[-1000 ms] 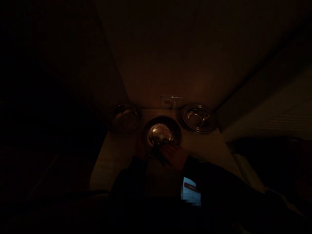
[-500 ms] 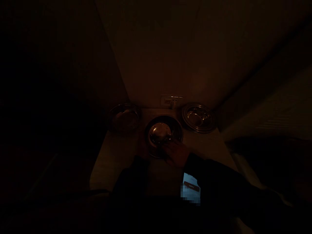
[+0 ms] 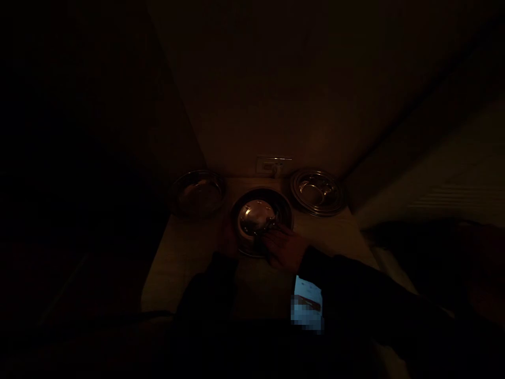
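The scene is very dark. A round steel plate [image 3: 261, 206] lies in the middle of a pale counter [image 3: 189, 252]. My right hand [image 3: 284, 248] rests over the plate's near right rim, its fingers bent onto a small dark thing that I cannot make out. My left hand [image 3: 228, 243] sits at the plate's near left rim; its fingers are lost in shadow. Both arms wear dark sleeves.
Two more steel plates stand at the back, one on the left [image 3: 197, 192] and one on the right [image 3: 317, 191]. A wall socket [image 3: 273, 165] is behind them. A lit phone screen [image 3: 306, 304] glows near my right forearm. Walls close in on both sides.
My right hand has shifted slightly up and along the middle plate's near rim. The view has drifted a little to the left.
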A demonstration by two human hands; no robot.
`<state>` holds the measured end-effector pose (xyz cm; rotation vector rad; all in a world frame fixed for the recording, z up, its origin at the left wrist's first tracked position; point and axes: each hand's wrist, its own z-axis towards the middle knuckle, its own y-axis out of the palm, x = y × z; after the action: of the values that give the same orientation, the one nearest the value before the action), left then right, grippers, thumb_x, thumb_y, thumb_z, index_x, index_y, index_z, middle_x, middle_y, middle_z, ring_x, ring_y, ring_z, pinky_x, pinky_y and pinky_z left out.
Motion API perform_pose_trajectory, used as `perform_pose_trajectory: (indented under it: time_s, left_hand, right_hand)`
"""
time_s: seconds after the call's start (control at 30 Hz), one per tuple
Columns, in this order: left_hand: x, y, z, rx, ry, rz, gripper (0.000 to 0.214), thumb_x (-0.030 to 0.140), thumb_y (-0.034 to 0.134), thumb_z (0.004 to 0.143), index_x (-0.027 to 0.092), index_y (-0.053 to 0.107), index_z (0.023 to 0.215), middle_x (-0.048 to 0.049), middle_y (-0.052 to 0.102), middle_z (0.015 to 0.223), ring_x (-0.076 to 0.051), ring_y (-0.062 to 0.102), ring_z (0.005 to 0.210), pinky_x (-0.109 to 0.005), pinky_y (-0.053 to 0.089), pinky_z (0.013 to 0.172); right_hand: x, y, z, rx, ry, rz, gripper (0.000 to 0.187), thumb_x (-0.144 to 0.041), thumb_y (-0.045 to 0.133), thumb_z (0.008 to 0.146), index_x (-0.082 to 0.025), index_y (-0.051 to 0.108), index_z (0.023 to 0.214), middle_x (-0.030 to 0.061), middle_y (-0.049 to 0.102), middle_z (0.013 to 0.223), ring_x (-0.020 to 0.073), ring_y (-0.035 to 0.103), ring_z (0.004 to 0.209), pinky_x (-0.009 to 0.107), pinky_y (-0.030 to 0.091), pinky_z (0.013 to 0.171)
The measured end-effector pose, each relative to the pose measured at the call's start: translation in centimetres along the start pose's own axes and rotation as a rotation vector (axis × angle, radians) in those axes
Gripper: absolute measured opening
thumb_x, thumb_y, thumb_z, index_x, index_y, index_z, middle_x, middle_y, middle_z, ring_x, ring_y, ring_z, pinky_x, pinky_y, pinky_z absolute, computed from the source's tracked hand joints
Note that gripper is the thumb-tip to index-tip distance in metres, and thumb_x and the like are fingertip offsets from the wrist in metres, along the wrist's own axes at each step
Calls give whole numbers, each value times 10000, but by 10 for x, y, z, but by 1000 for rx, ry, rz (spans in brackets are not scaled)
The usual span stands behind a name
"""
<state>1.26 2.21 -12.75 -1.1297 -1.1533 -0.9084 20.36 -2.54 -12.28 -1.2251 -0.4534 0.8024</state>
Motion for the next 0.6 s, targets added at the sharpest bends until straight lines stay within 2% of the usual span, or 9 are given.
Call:
perform_pose_trajectory:
  time_s: [0.07,0.13,0.2,0.3,0.37,0.5,0.6]
  left_hand:
    - [5,2,1,-22,-13,8,336,248,341,923,163,612,1101,-99,625,1246,-247,503,1251,-413,313,1121]
    - [9,5,-1,-9,-40,21,369,250,308,934,179,591,1160,-79,633,1242,-226,522,1234,-391,347,1104]
    - [12,6,-2,30,-76,57,382,230,295,933,167,575,1185,-87,633,1241,-225,499,1258,-388,345,1107]
    - [13,4,-4,45,-89,117,349,225,369,906,137,578,1171,-121,605,1274,-256,409,1333,-407,308,1126]
    - [13,1,-2,22,-84,136,342,253,400,898,135,588,1159,-131,600,1279,-276,403,1336,-429,301,1127]
    - [19,-2,3,-52,-45,160,381,290,353,915,135,601,1159,-132,598,1282,-281,485,1269,-441,314,1117]
    - [23,1,7,-94,-7,106,413,324,299,935,140,627,1106,-133,624,1241,-266,543,1209,-425,362,1088]
  right_hand:
    - [19,-10,-8,-15,-2,-46,401,-252,524,798,-84,600,1154,192,677,1100,301,599,1056,571,324,1057]
    - [19,-11,-9,-27,45,-50,388,-237,523,794,-80,607,1139,197,679,1074,305,599,1047,569,331,1054]
    - [2,-2,-4,-12,109,-14,391,-228,523,785,-88,605,1140,185,680,1069,297,600,1040,535,373,1037]
    - [-30,15,5,53,171,34,477,-238,526,775,-101,553,1231,174,622,1219,296,557,1138,481,431,1001]
    - [-37,20,6,47,166,56,516,-246,529,778,-89,523,1270,179,593,1268,296,537,1174,461,442,995]
    - [-9,4,-5,-41,41,45,470,-284,491,839,-88,533,1264,180,636,1210,289,577,1129,504,417,1011]
    - [10,-9,-15,-46,34,-8,468,-310,483,866,-47,543,1248,210,634,1200,318,571,1137,560,368,1036]
